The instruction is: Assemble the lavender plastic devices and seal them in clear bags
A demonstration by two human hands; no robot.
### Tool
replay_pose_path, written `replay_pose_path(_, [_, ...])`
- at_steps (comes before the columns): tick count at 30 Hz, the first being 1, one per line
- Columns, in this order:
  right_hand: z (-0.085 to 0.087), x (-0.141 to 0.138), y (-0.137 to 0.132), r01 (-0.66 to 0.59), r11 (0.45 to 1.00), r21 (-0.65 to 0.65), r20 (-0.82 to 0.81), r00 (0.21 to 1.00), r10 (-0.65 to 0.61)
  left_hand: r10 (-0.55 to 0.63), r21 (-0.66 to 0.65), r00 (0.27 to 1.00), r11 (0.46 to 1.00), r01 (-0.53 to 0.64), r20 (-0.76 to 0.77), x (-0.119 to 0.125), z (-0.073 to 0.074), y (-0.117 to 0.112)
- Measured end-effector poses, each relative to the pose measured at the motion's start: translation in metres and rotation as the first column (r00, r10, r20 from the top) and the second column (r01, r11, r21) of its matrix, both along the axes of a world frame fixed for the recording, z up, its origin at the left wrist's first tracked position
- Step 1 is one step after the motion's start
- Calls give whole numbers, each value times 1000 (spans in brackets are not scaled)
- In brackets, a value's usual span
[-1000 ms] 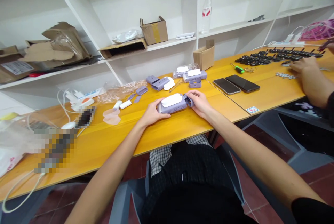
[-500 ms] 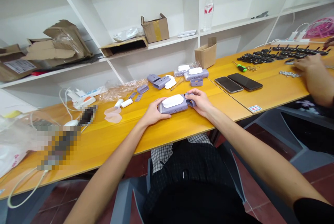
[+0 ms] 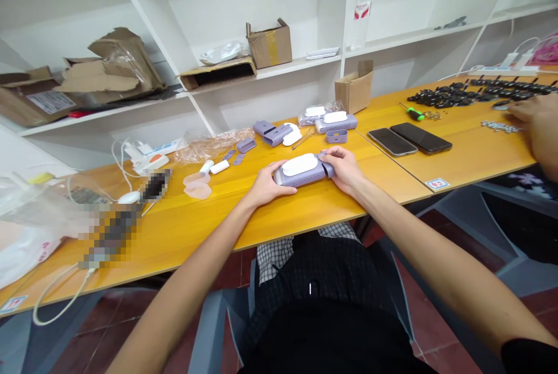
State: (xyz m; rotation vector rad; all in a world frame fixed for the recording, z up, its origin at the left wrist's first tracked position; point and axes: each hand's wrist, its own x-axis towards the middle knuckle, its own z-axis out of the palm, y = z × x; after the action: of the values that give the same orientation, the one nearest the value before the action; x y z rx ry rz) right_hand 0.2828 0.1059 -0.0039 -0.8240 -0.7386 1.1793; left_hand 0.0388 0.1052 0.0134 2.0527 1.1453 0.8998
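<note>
My left hand [image 3: 267,185] is closed around the left end of a purple perforated plastic casing [image 3: 305,178] with a white oval pad [image 3: 300,164] on top. At its right end, my right hand [image 3: 344,169] pinches a purple end cap [image 3: 327,168] against the casing. A dark gap shows between cap and casing on the near side; my fingers hide part of the cap. Beyond them stand a similar purple casing [image 3: 344,124] with a white top and a loose purple ring-shaped part [image 3: 337,136].
Left of the casing lie white cylinders [image 3: 219,167], translucent sheets [image 3: 197,190] and small purple parts [image 3: 246,145]. To the right are two phones [image 3: 421,138], a green screwdriver [image 3: 414,113] and black parts [image 3: 444,95]. A co-worker's hand [image 3: 538,118] is at far right.
The end cap has been turned and brought closer to the casing's right end by my right hand. My left hand keeps its grip. The whole view has shifted slightly.
</note>
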Motion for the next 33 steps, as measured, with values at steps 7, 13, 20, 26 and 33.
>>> replay_pose_path(7, [10, 3, -5, -15, 999, -41, -106, 994, 11, -8, -3, 1000, 1000, 8, 18, -1, -3, 3])
replay_pose_path(13, [10, 9, -3, -52, 995, -85, -140, 989, 40, 0, 41, 1000, 999, 1, -13, -1, -1, 2])
replay_pose_path(20, [9, 8, -3, -67, 997, -34, -157, 986, 61, -10, 68, 999, 998, 13, -39, -1, 3, 0])
replay_pose_path(26, [8, 7, -3, -55, 998, -2, -157, 986, 54, -11, 121, 996, 992, 22, -91, 0, 8, -3])
replay_pose_path(33, [9, 7, -3, -44, 999, -10, -187, 981, 41, -3, 147, 994, 989, 19, -110, 0, 8, -5])
